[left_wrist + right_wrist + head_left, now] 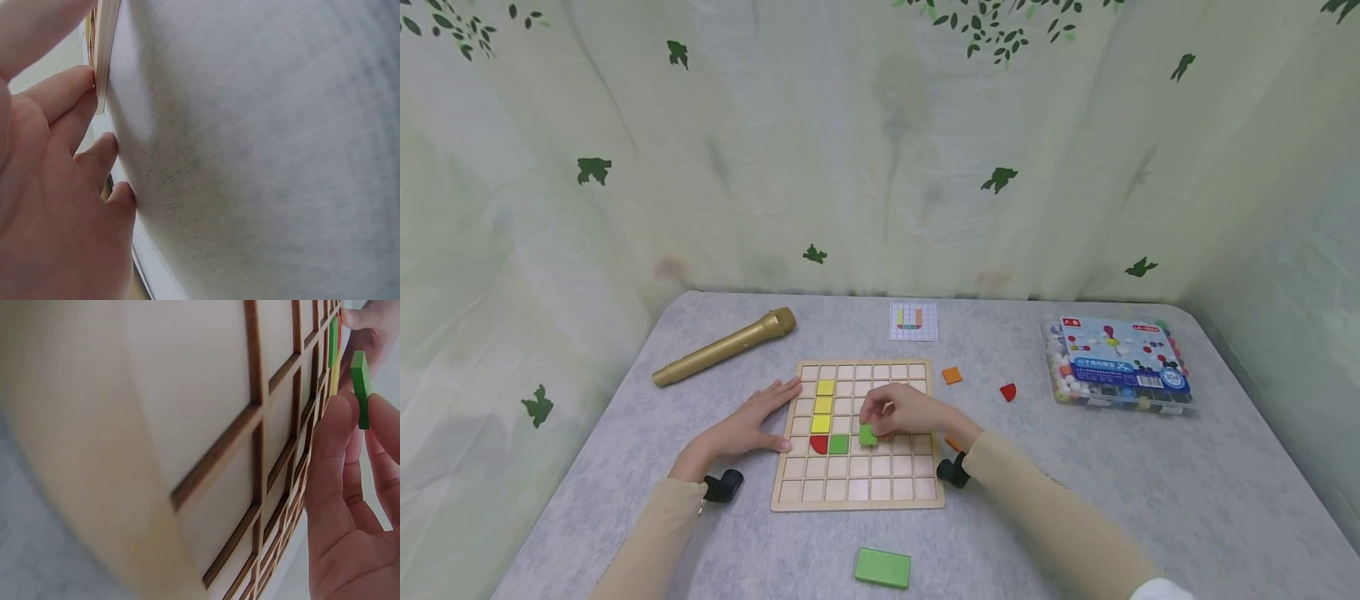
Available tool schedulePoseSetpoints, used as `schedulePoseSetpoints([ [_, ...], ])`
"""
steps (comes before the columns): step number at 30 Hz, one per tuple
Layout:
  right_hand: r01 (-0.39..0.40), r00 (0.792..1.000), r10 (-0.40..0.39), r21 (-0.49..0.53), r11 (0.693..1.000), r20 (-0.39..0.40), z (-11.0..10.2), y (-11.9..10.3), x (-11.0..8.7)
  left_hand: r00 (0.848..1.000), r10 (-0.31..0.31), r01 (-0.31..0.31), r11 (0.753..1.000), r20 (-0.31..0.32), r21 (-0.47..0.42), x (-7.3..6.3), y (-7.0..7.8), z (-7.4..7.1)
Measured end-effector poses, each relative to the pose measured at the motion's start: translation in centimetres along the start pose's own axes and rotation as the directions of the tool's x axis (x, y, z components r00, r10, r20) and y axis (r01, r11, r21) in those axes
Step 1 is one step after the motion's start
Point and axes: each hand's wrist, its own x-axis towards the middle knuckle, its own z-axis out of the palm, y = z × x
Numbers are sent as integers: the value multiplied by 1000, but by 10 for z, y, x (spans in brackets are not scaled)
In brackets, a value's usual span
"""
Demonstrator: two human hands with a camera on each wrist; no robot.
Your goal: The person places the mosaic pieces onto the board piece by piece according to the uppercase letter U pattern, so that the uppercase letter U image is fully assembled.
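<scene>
Bracing the board (858, 492), seemingly, our left hand (747, 427) rests outstretched while our right hand (906, 409) pinches a green tile (867, 436) above it.

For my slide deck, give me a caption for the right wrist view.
Right hand pinches a green tile over the wooden grid board, left hand at its far edge.

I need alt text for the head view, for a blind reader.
A right hand pinches a green tile above a wooden grid board while the left hand touches its left edge. Three yellow squares, a red piece and another green tile occupy cells.
</scene>
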Motion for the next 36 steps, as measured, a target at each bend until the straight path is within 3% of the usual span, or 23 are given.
schedulePoseSetpoints([
  [9, -24, 999, 18, -182, 983, -39, 12, -5, 10, 1000, 1, -1, 1000, -1, -3, -1, -2, 1],
  [21, -34, 999, 20, -286, 958, -49, 17, -9, 14, 1000, 2, -2, 1000, 1, -5, 0, -2, 0],
  [29, -45, 997, 27, -284, 958, -66, 17, -10, 11, 1000, 2, -2, 1000, -1, -5, 1, -2, 0],
  [36, -24, 997, 14, -134, 991, -71, 4, -4, -1, 1000, -2, 2, 1000, 0, -4, 0, -2, 1],
])
